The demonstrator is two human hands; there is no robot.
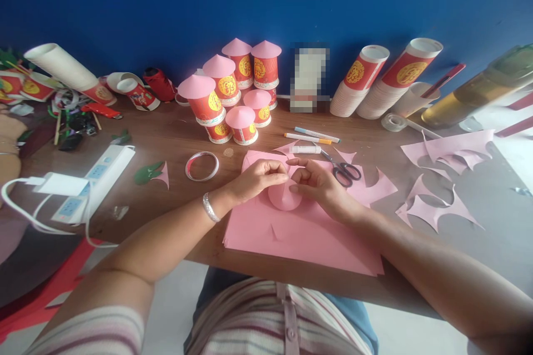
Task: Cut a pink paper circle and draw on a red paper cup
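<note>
A small pink paper cone (pixel 285 200) rests over a stack of pink paper (pixel 266 233) at the table's front, its seam side toward me. My left hand (pixel 263 177) comes from the left with thumb and fingers pinched just above the cone's tip; what lies in the pinch is too small to make out. On the other side, the curled fingers of my right hand (pixel 315 184) hold the cone's upper right part. Black-handled scissors (pixel 346 174) lie just beyond my right hand, beside a white glue stick or marker (pixel 305 150).
Red paper cups with pink cone tops (pixel 241 122) stand at the back, some stacked. Cup stacks (pixel 353 86) lean at the right, near a tape roll (pixel 394 122) and a bottle (pixel 470 91). Pink offcuts (pixel 445 205) lie right. A power strip (pixel 95 183) and a ring-shaped coil (pixel 202 166) lie left.
</note>
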